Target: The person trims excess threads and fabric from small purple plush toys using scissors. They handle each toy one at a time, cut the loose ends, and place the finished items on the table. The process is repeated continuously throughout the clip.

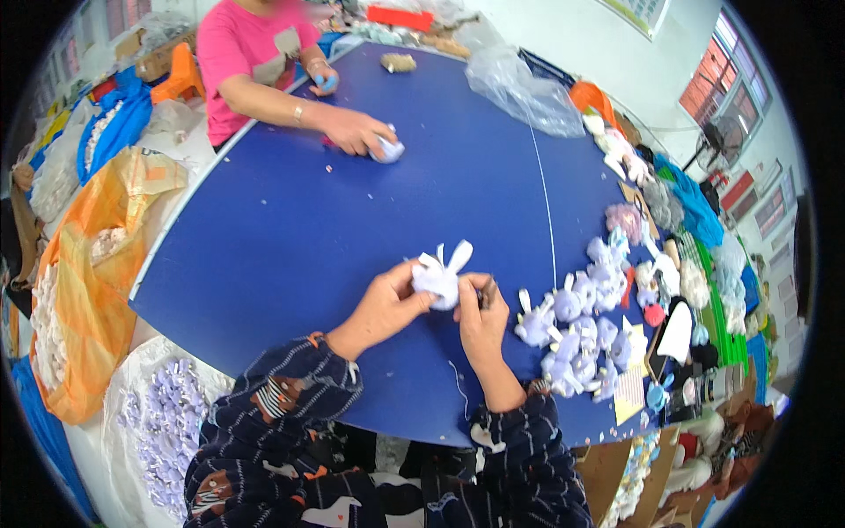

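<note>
My left hand (392, 304) is closed around a small lavender plush rabbit head (435, 283) with upright pale ears, held above the blue table. On the toy's right side, the fingertips of my right hand (482, 315) are pinched together close against it. A small dark item (487, 294) shows between those fingers; its kind cannot be made out. To the right of my right hand lies a pile of similar lavender plush pieces (581, 339). A loose white thread (459, 389) rests on the table by my right forearm.
Across the blue table (352, 211), a person in a pink shirt (251, 53) handles a pale plush piece (387, 150). A clear plastic bag (519, 88) lies at the far edge. At lower left stands a white sack of lavender pieces (167, 422), near an orange sack (88, 290).
</note>
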A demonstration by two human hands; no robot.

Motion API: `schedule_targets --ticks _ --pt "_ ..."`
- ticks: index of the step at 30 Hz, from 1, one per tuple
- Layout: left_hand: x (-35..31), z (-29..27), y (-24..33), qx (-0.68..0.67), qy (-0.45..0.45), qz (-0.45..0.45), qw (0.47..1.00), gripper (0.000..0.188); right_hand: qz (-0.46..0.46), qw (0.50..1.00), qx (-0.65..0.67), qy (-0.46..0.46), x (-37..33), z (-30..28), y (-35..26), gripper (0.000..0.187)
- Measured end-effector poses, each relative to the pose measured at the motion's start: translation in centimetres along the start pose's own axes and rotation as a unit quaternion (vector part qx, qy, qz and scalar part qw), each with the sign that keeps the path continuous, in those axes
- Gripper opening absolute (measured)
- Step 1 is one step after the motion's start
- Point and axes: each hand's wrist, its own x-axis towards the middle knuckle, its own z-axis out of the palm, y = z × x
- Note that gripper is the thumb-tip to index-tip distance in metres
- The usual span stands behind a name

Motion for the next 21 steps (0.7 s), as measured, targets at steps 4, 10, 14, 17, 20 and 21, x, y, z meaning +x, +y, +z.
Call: schedule_targets --ticks 4,10,14,17,20,21 --pt "0.1 0.2 0.2 0.015 0.059 0.048 0.997 0.03 -0.003 1.0 0.004 0.003 -0.3 -0.1 -0.7 0.017" --pt "0.0 0.1 0.3 -0.007 0.025 0.049 0.998 0.03 -0.004 1.0 0.016 -0.001 0.0 -0.2 -0.6 0.017" --pt "-0.3 0.0 1.1 0.019 -0.021 -0.001 1.0 0.038 -0.005 1.0 0.015 -0.003 0.0 -0.2 -0.8 0.017" --pt "-0.3 0.0 0.6 0.001 -0.022 -0.028 0.999 0.04 0.003 0.999 0.038 -0.009 -0.1 0.0 -0.9 0.019" --pt "-0.3 0.1 0.5 -0.018 -0.02 -0.06 0.998 0.038 0.04 0.996 0.066 -0.033 0.0 -0.2 -0.5 0.022" --pt "-0.3 0.0 0.3 -0.023 -0.015 -0.051 0.998 0.038 0.055 0.995 0.075 -0.044 0.0 -0.3 -0.2 0.023"
